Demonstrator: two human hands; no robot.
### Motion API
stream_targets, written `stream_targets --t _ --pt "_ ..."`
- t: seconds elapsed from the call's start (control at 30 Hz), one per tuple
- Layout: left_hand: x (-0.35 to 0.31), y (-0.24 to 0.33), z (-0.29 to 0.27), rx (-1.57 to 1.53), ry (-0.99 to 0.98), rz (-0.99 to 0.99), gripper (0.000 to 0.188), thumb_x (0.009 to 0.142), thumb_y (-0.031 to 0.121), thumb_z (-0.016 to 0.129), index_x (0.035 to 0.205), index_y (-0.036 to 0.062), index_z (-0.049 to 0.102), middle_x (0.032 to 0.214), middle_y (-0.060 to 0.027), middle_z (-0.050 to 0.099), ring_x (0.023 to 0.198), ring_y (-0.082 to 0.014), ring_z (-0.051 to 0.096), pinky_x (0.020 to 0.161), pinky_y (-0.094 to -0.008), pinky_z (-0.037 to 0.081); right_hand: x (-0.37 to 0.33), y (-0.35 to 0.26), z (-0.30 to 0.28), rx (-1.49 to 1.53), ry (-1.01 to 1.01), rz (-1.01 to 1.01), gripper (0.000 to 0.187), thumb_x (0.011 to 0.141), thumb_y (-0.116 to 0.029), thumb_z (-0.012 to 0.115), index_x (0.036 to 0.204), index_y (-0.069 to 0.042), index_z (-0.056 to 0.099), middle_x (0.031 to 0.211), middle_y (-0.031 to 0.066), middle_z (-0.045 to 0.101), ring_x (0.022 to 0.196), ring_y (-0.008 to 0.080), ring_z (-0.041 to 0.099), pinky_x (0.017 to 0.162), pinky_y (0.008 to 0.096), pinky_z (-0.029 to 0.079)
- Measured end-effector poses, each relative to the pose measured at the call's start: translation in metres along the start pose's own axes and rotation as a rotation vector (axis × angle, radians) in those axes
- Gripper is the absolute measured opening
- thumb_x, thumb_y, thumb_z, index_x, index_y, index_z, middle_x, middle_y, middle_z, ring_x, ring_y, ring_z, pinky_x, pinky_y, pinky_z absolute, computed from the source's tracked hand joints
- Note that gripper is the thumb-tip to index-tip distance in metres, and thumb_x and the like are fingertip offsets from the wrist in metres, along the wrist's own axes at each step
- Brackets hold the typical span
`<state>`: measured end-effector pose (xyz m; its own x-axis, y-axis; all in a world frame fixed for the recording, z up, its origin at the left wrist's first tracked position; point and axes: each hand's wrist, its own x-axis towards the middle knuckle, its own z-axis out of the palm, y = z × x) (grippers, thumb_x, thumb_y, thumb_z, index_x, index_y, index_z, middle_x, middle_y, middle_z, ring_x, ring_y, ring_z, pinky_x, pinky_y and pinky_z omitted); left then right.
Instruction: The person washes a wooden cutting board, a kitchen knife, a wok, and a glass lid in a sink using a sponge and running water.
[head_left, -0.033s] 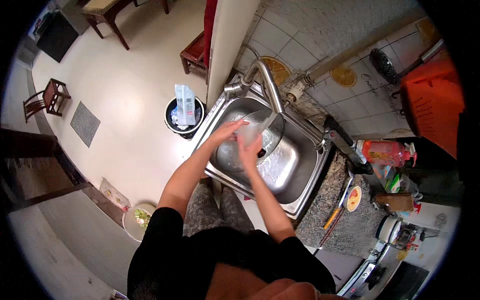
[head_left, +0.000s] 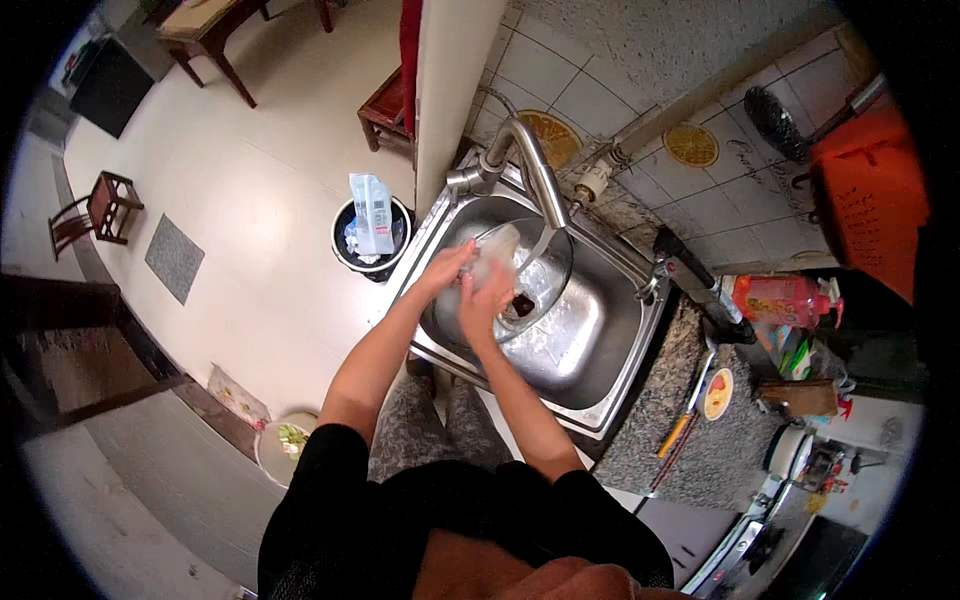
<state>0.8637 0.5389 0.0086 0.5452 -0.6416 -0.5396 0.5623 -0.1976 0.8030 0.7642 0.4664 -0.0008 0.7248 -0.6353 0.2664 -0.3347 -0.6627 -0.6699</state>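
Observation:
My left hand and my right hand are together over the left part of the steel sink. Between them is a whitish, translucent, soft-looking thing, blurred, its kind unclear. My left fingers close on its near left side; my right hand presses on it from the right. Water runs from the curved tap just right of the thing. Beneath my hands a large clear bowl rests in the sink, partly hidden. Something small and dark shows by my right hand.
Left of the sink stands a bin holding a pale blue packet. On the granite counter lie a small bowl of food, a yellow-handled knife and chopsticks. A pink pump bottle and an orange basket are farther right.
Both hands have shifted slightly left, my right hand the more. The whitish thing now sticks up above the fingers, and more of the small dark thing shows.

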Motion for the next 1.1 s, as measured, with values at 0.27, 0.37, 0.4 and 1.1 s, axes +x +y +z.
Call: stream_targets --t 0.27,0.37,0.4,1.1 --pt "0.027 -0.032 -0.016 -0.082 -0.117 -0.020 0.053 0.084 0.048 0.034 0.100 0.0013 0.053 0.096 -0.0110 0.059 0.081 -0.0196 0.059 0.072 -0.0289 0.046 0.079 0.082 0.010 -0.243 0.112 0.082 0.039 0.081 -0.030 0.044 0.107 0.001 0.041 0.115 0.0220 0.038 0.106 0.0368 0.035 0.085 0.0460 0.027" --pt "0.030 -0.029 -0.013 -0.047 -0.120 -0.046 0.054 0.084 0.050 0.032 0.099 0.0024 0.054 0.094 -0.0100 0.059 0.081 -0.0184 0.059 0.071 -0.0275 0.045 0.079 0.152 -0.016 -0.172 0.162 0.359 0.041 0.084 -0.034 0.037 0.103 0.003 0.041 0.108 0.0233 0.042 0.102 0.0361 0.038 0.085 0.0446 0.028" --pt "0.030 -0.028 -0.012 -0.046 -0.121 -0.050 0.054 0.084 0.050 0.032 0.098 0.0026 0.054 0.094 -0.0099 0.059 0.081 -0.0181 0.059 0.071 -0.0270 0.045 0.062 0.182 -0.011 -0.160 0.255 0.473 0.042 0.085 -0.035 0.035 0.101 0.003 0.041 0.107 0.0236 0.042 0.100 0.0364 0.039 0.085 0.0444 0.028" --pt "0.043 -0.032 -0.018 -0.014 -0.030 -0.092 0.064 0.079 0.058 0.037 0.081 -0.0023 0.060 0.078 -0.0108 0.060 0.072 -0.0187 0.056 0.069 -0.0274 0.041 -0.026 0.038 0.034 -0.279 -0.437 -0.342 0.021 0.071 -0.018 0.054 0.091 -0.014 0.049 0.088 0.0119 0.042 0.085 0.0296 0.040 0.070 0.0424 0.032"
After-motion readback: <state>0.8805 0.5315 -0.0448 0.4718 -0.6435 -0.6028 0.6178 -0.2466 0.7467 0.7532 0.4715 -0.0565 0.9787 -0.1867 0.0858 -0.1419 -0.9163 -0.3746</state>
